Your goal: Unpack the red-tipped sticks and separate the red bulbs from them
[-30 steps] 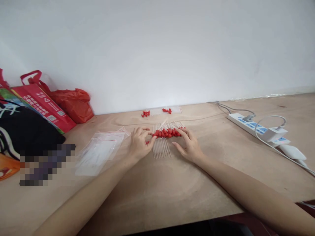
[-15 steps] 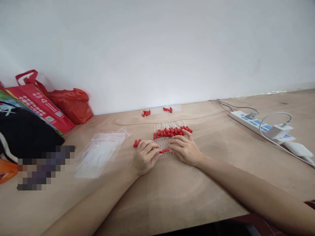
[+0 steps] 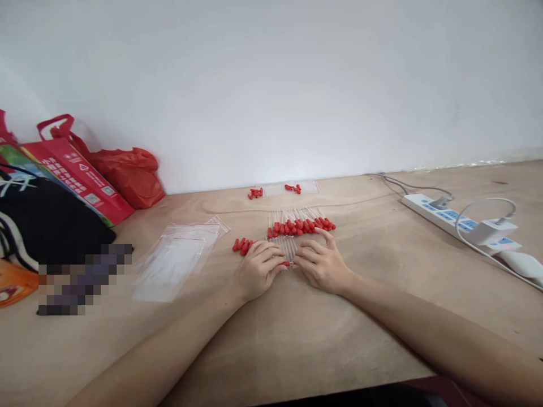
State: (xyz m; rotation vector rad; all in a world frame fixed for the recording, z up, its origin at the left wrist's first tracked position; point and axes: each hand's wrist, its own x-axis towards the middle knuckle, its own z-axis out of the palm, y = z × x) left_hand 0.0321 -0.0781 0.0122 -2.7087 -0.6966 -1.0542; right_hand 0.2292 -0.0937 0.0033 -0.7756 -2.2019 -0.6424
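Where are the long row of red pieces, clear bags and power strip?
Long row of red pieces (image 3: 299, 225): head view, on a piece near the row's middle.
Clear bags (image 3: 172, 264): head view, on the plastic near the middle.
Power strip (image 3: 445, 215): head view, on the socket face.

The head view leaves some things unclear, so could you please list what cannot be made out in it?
In the head view:
Red piece at the left hand: mostly covered by fingers.
Right hand: its own fingers hide any hold.
Row of red pieces: too small and crowded to count.
Black bag: cut off by left edge.
Dark item: pixelated.
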